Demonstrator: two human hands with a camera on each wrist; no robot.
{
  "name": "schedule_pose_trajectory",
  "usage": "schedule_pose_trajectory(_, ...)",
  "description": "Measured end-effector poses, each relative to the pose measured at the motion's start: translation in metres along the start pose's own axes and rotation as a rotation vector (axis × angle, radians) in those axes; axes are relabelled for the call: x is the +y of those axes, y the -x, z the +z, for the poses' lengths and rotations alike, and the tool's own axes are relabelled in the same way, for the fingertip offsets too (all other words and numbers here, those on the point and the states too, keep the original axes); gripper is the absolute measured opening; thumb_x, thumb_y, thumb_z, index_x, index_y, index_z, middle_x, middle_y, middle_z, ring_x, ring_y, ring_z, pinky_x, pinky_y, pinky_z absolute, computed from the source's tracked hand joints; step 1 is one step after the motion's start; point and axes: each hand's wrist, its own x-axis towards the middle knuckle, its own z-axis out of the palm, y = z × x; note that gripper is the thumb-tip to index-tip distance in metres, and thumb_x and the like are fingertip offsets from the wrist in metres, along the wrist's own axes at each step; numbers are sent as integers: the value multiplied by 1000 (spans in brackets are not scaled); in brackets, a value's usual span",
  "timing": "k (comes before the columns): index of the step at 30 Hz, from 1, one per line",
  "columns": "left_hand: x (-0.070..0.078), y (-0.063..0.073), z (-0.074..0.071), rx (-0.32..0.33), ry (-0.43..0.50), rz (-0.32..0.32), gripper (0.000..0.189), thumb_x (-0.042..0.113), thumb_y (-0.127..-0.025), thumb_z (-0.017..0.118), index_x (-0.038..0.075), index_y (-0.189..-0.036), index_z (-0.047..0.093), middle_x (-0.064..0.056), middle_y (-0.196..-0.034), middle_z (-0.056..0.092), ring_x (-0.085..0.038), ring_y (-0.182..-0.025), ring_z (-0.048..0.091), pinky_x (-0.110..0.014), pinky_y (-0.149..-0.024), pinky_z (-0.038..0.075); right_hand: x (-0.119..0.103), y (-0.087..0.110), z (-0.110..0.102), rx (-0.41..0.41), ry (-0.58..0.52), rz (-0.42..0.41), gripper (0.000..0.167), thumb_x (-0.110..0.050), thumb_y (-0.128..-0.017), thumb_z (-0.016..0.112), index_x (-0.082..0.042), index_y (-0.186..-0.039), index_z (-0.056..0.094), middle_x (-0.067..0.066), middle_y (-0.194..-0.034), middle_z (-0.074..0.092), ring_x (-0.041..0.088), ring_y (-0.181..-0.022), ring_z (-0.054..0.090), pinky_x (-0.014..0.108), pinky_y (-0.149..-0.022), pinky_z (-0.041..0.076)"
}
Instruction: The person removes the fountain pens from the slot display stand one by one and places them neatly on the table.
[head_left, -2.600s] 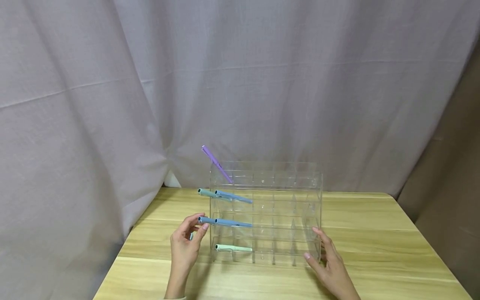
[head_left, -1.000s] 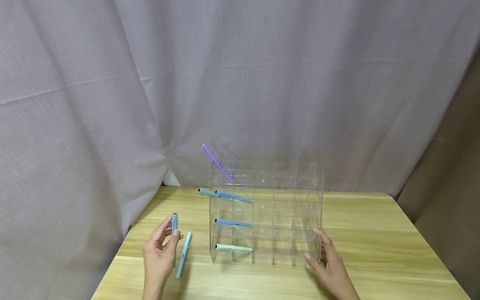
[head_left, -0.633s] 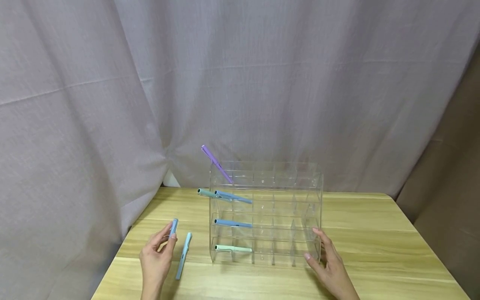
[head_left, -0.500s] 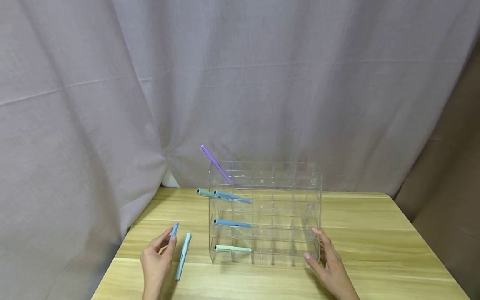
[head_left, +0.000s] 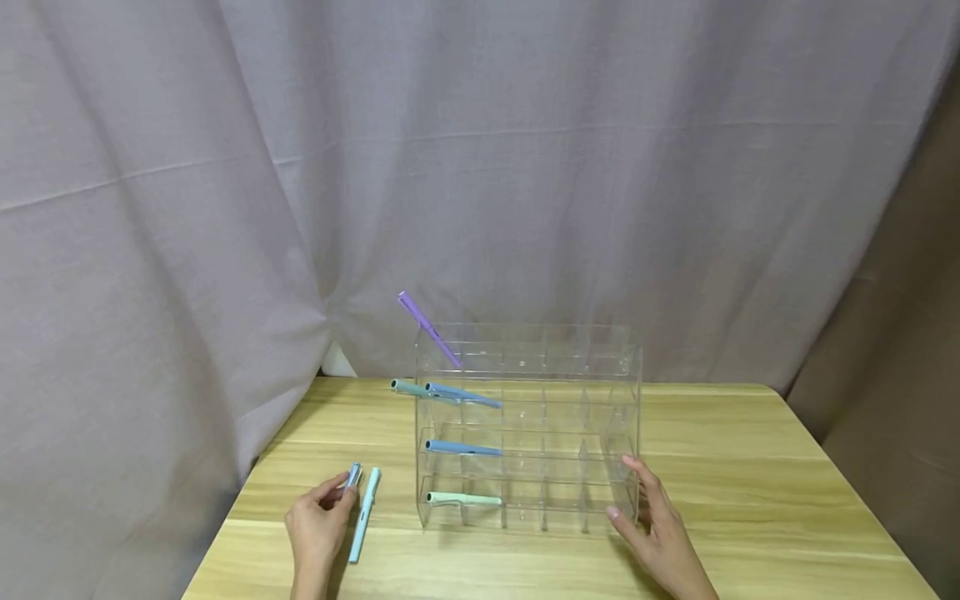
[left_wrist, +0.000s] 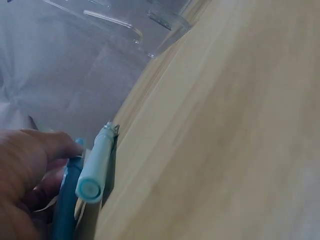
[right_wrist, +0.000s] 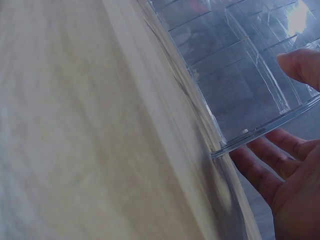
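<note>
My left hand (head_left: 318, 521) pinches a blue pen (head_left: 352, 474) between thumb and fingers, low over the table's left part. In the left wrist view this blue pen (left_wrist: 66, 200) is close alongside a light turquoise pen (left_wrist: 97, 170), which lies on the table. Centre stage is a clear acrylic pen rack (head_left: 555, 402) with several tiers and dividers. My right hand (head_left: 660, 533) holds its right side wall, thumb at the inner side and fingers outside; the right wrist view shows the wall's edge (right_wrist: 265, 127) between them.
Left in the rack are a purple pen (head_left: 429, 328), a green pen (head_left: 406, 387), an upper blue pen (head_left: 465, 395), a lower blue pen (head_left: 463, 448) and a light green pen (head_left: 465, 499). A grey curtain (head_left: 480, 183) hangs behind the wooden table (head_left: 720, 467).
The left hand has taken the blue pen from the third tier's left end, carried it left and lowered it beside the turquoise pen. The right hand stays at the rack.
</note>
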Motion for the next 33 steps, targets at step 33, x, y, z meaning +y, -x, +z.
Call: schedule_pose_trajectory(33,15,11,9,-27,-76,55,24,12,-92,82,2,-114,80,-22,-102,80,-29,-81,76,-25,-65,52,4,1,0,-11,43,41,82,-10,-99,74,-16,-168,31,33,-168,35,61,-139,50,28,-87,59)
